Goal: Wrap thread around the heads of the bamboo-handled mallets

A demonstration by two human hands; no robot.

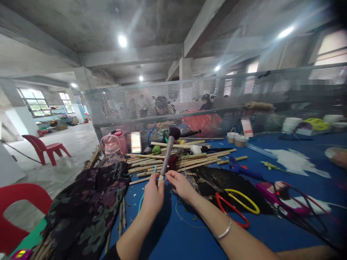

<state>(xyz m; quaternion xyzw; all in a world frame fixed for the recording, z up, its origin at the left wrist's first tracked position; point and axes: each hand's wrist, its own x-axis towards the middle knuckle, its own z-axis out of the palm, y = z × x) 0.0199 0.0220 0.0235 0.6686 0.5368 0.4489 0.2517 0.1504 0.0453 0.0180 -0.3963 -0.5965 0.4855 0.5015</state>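
Observation:
My left hand (155, 190) is closed around the lower end of a stick (167, 154) with a grey-brown wrapping, held upright and tilted slightly right above the blue table. Close beside that lower end, my right hand (179, 183) pinches with thumb and forefinger; what lies between the fingertips is too small to make out. Behind both hands lies a pile of thin wooden sticks (151, 165). Scissors with one red and one yellow handle (245, 198) rest near my right forearm.
Dark patterned cloth (92, 206) covers the left table edge. A magenta tool (284, 204) with cables, small white tubs (240, 140) and white sheet material (296, 162) are at the right. A perforated metal screen (121, 104) stands behind, people beyond it. Red chairs (48, 148) stand left.

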